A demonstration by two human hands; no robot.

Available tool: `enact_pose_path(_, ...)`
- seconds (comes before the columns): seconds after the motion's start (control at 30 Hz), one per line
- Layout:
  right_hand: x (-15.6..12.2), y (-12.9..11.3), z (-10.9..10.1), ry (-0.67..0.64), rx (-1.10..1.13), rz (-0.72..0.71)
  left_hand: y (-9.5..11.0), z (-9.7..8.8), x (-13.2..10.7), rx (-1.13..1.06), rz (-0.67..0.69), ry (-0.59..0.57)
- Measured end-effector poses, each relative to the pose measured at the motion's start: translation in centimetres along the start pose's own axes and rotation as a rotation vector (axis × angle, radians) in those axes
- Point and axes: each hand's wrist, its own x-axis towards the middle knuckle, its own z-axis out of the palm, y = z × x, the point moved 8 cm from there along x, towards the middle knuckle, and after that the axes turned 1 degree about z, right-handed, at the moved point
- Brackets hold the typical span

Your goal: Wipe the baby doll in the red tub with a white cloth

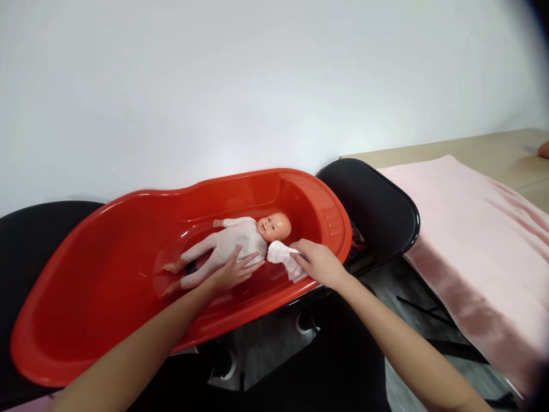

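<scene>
A baby doll [240, 240] with a white cloth body lies on its back inside a red baby bathtub [107, 280]. Its bald head points right and its bare feet point left. My left hand [235, 272] rests on the doll's near side at the chest and arm, fingers spread. Just right of the doll's head, my right hand [319, 260] pinches a white washcloth [285, 257], which hangs in folds over the tub's near inner wall. The doll's near arm is mostly covered by my left hand.
Black chairs stand under both ends of the tub, with one black chair seat [373, 206] showing at the right. Beyond it a pink cloth [476, 229] covers part of a wooden table [484, 146]. A white wall [257, 86] rises directly behind the tub.
</scene>
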Motion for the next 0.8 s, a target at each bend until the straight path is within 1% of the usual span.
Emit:
enact_pose_path(0.1,0.0,0.0,0.2,-0.008,-0.054,0.009,0.2,-0.3,0.8,0.012,0.012,-0.005)
enact_pose_path(0.23,0.0,-0.4,0.4,-0.027,-0.137,0.008,-0.4,-1.7,1.2,-0.011,-0.084,0.009)
enact_pose_path(0.37,0.1,-0.9,0.5,-0.057,-0.213,-0.001,-1.4,-3.7,1.1,0.090,-0.078,0.091)
enact_pose_path(0.47,0.2,-1.1,0.5,-0.070,-0.215,-0.009,-2.5,-5.0,1.3,0.186,-0.047,0.176)
enact_pose_path(0.53,0.2,-1.0,0.6,-0.079,-0.205,-0.009,-3.1,-5.9,1.5,0.225,-0.039,0.212)
enact_pose_path(0.63,0.2,-0.8,0.7,-0.081,-0.189,-0.009,-3.4,-7.7,2.0,0.260,-0.041,0.226)
enact_pose_path(0.73,0.0,-1.0,0.6,-0.071,-0.177,-0.026,-3.5,-9.9,2.5,0.290,-0.049,0.224)
enact_pose_path(0.8,-0.1,-2.0,0.7,-0.064,-0.175,-0.102,-3.8,-11.4,2.7,0.313,-0.075,0.220)
